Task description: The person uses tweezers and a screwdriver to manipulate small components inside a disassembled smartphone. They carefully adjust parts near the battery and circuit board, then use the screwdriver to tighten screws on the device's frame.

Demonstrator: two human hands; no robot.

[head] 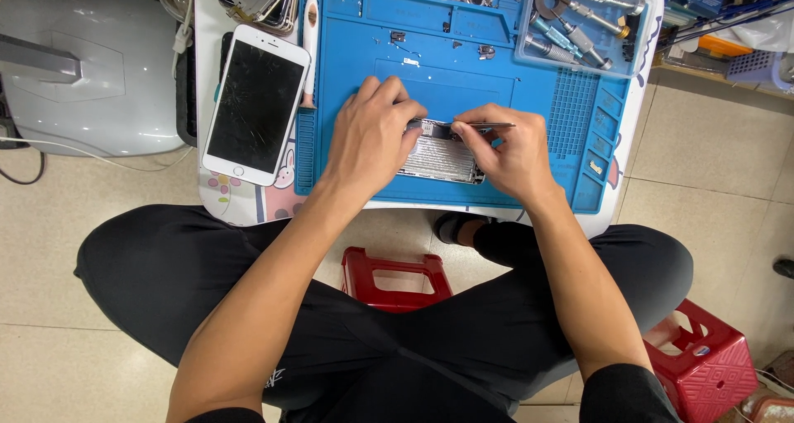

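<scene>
An opened phone body (440, 157), silver inside, lies on the blue repair mat (546, 117) between my two hands. My left hand (370, 138) presses down on its left side and holds it in place, fingers curled over its top edge. My right hand (509, 152) covers the phone's right side and grips thin metal tweezers (480, 126), whose tip rests at the phone's upper edge near my left fingertips. Much of the phone is hidden under both hands.
A white phone with a cracked black screen (255, 105) lies left of the mat. A clear tray of screwdrivers (579, 22) sits at the mat's upper right. Small parts (485, 52) lie on the mat. Red stools (395, 279) (703, 361) stand on the tiled floor.
</scene>
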